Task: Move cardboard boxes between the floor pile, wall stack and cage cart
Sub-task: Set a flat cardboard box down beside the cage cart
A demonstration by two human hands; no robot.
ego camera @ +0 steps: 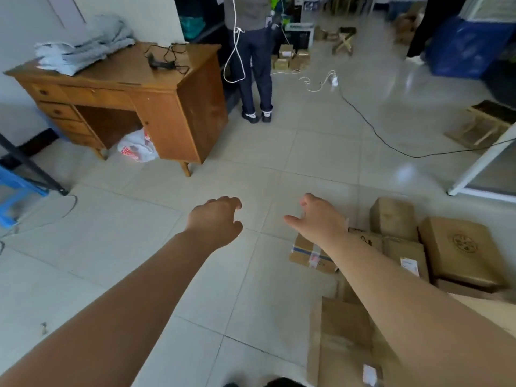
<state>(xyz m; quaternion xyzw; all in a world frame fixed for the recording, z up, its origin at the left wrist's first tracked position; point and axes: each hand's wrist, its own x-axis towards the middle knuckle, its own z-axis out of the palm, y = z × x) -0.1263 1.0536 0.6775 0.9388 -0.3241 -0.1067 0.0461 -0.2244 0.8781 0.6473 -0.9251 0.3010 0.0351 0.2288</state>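
Cardboard boxes (396, 247) lie piled on the floor (195, 261) at lower right, stiff-walled and taped, probably light to middling; the small taped box (310, 254) at the pile's edge looks best taken by opposite sides. Both hands reach forward holding nothing: the left hand (216, 220) with fingers loosely curled, the right hand (321, 219) spread above the pile. Bare tiles ahead give room; a desk (156, 88), a black cable (371, 127) and a standing person (255, 60) border it.

Storeroom: floor parcels (452, 247), wooden desk (156, 88).
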